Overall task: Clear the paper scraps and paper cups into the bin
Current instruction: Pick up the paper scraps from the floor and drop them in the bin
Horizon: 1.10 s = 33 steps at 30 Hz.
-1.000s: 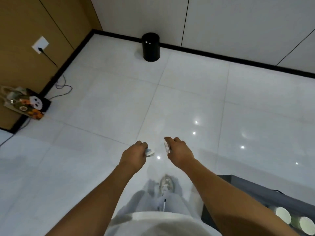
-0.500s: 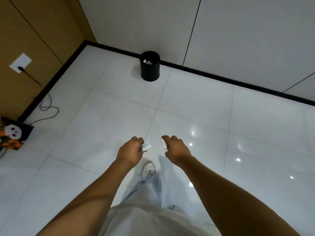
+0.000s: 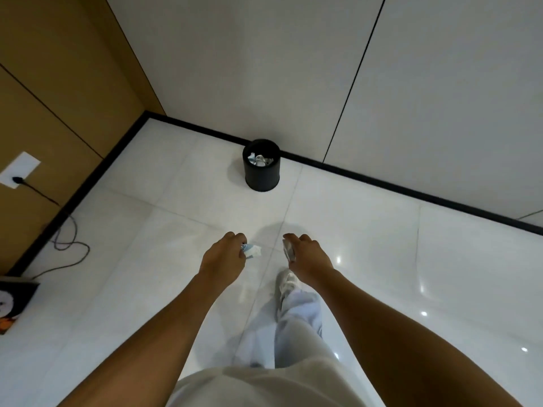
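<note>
Glossy white floor tiles (image 3: pixel 152 289) fill most of the view and catch small glints of ceiling light on the right side. Pale wall panels (image 3: pixel 264 69) rise behind them along a black skirting strip (image 3: pixel 382 183), and a brown wood-toned wall (image 3: pixel 58 83) closes the left side, meeting the pale one at the far corner of the floor. Two bare forearms reach forward over the tiles, above a white top and light trouser legs, with one pale shoe (image 3: pixel 286 284) stepped out ahead.

A round black bin (image 3: pixel 261 171) stands on the floor against the skirting, near that far corner and well ahead of both hands; crumpled pale scraps (image 3: pixel 260 160) lie inside it. At the left edge of the floor a dark bag with a cartoon face (image 3: pixel 13 301) leans by the wood wall. Higher on that wall sits a white socket plate (image 3: pixel 19 170), and a black cable (image 3: pixel 63 245) runs from it down to loop on the tiles.

The left hand (image 3: pixel 223 257) has its fingers curled under, pinching a crumpled paper scrap (image 3: pixel 252 250) with pale blue on it that sticks out to the right. The right hand (image 3: pixel 308 257) is likewise curled, its fingers wrapped round a small greyish-white piece of paper (image 3: pixel 288 249); what that piece is exactly cannot be told. The two hands are near each other but apart, both held over the tiles.
</note>
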Available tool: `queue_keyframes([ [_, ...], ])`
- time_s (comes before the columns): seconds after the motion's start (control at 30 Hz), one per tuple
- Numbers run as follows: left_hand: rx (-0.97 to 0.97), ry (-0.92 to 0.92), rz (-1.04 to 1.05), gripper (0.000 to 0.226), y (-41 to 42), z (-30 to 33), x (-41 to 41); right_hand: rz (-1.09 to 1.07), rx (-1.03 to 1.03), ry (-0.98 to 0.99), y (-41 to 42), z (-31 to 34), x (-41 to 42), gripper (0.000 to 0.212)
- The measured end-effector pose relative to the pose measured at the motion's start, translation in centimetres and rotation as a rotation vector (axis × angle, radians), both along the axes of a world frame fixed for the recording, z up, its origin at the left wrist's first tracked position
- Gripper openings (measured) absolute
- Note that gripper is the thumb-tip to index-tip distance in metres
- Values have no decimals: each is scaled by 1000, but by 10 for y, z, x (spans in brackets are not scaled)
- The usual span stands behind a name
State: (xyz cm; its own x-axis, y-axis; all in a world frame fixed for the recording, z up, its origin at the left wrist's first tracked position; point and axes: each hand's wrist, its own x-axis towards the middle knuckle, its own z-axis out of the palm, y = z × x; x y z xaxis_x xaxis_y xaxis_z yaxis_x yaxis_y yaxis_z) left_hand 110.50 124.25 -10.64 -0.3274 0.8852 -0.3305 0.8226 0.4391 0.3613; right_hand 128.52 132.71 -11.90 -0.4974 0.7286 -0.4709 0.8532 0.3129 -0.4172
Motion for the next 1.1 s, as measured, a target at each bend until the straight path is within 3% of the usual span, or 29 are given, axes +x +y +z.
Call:
queue_keyframes([
  [0.3,-54,-11,107,15,200,-8,-59,58,21,4,214,-9,-72,64],
  [0.83,-83,-46,57,21,438,-66,-233,-2,-26,-8,446,-69,-247,61],
  [1.1,-120,-127,111,24,506,-122,-299,-71,-92,-31,539,-141,-337,64],
])
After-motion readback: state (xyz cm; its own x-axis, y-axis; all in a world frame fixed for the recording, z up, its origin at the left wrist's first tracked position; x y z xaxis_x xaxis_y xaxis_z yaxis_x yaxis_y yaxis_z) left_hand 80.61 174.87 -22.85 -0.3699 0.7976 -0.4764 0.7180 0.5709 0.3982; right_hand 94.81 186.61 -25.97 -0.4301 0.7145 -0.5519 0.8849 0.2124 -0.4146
